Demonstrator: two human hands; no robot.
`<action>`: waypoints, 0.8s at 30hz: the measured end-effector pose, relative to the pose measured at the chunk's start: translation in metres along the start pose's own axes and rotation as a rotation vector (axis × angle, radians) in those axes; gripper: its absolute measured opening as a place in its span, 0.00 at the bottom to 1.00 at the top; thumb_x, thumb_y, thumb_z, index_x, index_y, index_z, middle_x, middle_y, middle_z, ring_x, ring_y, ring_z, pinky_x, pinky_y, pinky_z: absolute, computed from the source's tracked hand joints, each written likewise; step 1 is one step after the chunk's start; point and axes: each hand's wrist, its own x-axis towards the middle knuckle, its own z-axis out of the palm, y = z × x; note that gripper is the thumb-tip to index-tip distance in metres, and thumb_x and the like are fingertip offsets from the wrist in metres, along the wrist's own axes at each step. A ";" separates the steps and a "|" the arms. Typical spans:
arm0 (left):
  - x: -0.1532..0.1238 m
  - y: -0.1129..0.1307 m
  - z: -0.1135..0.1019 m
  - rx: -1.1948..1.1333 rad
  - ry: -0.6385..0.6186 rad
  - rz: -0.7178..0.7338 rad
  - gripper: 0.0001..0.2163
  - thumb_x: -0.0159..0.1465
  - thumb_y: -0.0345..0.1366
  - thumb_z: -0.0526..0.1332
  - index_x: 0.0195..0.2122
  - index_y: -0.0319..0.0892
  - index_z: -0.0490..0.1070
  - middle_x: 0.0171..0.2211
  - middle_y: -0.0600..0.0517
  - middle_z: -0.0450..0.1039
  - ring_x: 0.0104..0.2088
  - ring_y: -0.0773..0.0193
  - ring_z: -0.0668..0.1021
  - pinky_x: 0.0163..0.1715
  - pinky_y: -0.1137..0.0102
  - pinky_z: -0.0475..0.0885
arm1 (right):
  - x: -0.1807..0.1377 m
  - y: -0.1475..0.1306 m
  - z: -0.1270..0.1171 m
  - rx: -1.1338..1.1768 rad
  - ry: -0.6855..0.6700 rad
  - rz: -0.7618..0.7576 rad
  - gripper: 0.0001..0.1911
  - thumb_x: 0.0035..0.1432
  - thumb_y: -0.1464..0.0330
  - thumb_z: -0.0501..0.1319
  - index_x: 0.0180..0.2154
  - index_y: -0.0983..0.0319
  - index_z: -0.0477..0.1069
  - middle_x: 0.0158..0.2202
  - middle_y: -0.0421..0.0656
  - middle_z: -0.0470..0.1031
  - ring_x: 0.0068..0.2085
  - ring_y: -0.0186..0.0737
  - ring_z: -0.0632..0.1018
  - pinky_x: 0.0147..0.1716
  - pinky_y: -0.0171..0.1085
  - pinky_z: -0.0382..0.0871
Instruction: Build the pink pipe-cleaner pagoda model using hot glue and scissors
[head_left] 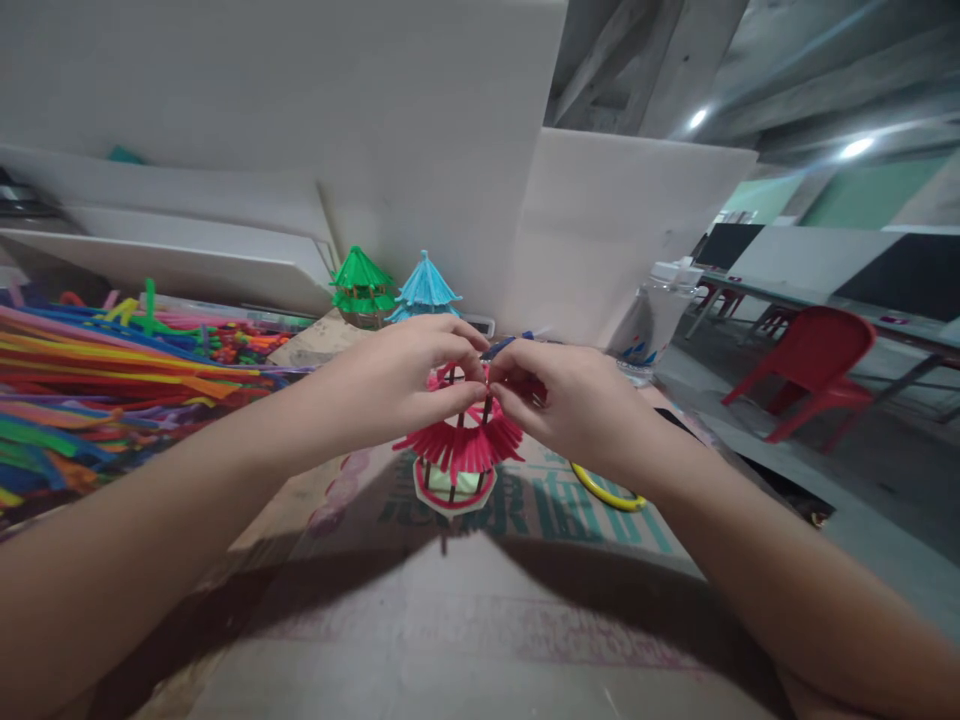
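Note:
A small pink pipe-cleaner pavilion (459, 445) stands upright on the cardboard in the middle, with dark posts, a fringed roof tier and a pale base edged in pink. My left hand (431, 372) is closed in a pinch at its upper part, on the left of a post. From the other side my right hand (551, 390) pinches the same spot, its fingertips nearly touching those of the left. The small piece between the fingertips is mostly hidden. Behind my hands are a green pavilion (362, 285) and a light blue pavilion (425, 285).
Bundles of coloured pipe cleaners (112, 380) fill the left side. Yellow-handled scissors (607, 492) lie partly under my right forearm. A clear plastic bottle (656, 315) stands at right behind it. White boards (420, 130) rise at the back. Beyond the table is a red chair (810, 365).

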 end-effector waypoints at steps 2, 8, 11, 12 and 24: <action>-0.001 0.002 0.001 0.002 0.039 -0.001 0.14 0.71 0.44 0.60 0.37 0.44 0.82 0.53 0.47 0.80 0.51 0.55 0.81 0.56 0.61 0.75 | 0.000 0.001 0.000 -0.004 0.034 -0.015 0.04 0.63 0.75 0.63 0.37 0.63 0.76 0.28 0.40 0.79 0.27 0.33 0.73 0.29 0.32 0.59; -0.009 0.019 0.005 0.114 0.253 0.074 0.14 0.72 0.38 0.58 0.42 0.42 0.84 0.54 0.43 0.81 0.57 0.50 0.80 0.61 0.54 0.73 | 0.000 0.002 -0.004 -0.093 0.177 -0.074 0.05 0.64 0.74 0.61 0.35 0.61 0.73 0.26 0.38 0.75 0.26 0.33 0.70 0.29 0.34 0.58; -0.014 0.032 0.006 0.076 0.328 0.086 0.14 0.73 0.37 0.58 0.46 0.42 0.85 0.54 0.43 0.82 0.57 0.51 0.80 0.62 0.55 0.74 | -0.002 0.002 -0.005 -0.152 0.321 -0.158 0.08 0.68 0.74 0.59 0.35 0.60 0.73 0.28 0.39 0.77 0.27 0.34 0.72 0.31 0.34 0.62; -0.015 0.036 0.007 0.039 0.346 0.073 0.14 0.73 0.37 0.58 0.47 0.43 0.85 0.54 0.44 0.82 0.57 0.52 0.80 0.62 0.56 0.74 | -0.003 0.002 -0.006 -0.174 0.378 -0.178 0.08 0.69 0.73 0.59 0.35 0.60 0.73 0.29 0.40 0.78 0.28 0.34 0.73 0.31 0.35 0.63; -0.008 0.031 -0.001 -0.323 0.211 -0.200 0.14 0.70 0.49 0.64 0.35 0.47 0.83 0.29 0.55 0.82 0.32 0.61 0.81 0.36 0.68 0.76 | -0.008 -0.005 -0.008 -0.275 0.461 -0.328 0.12 0.75 0.69 0.57 0.37 0.59 0.74 0.30 0.42 0.82 0.31 0.37 0.77 0.35 0.38 0.66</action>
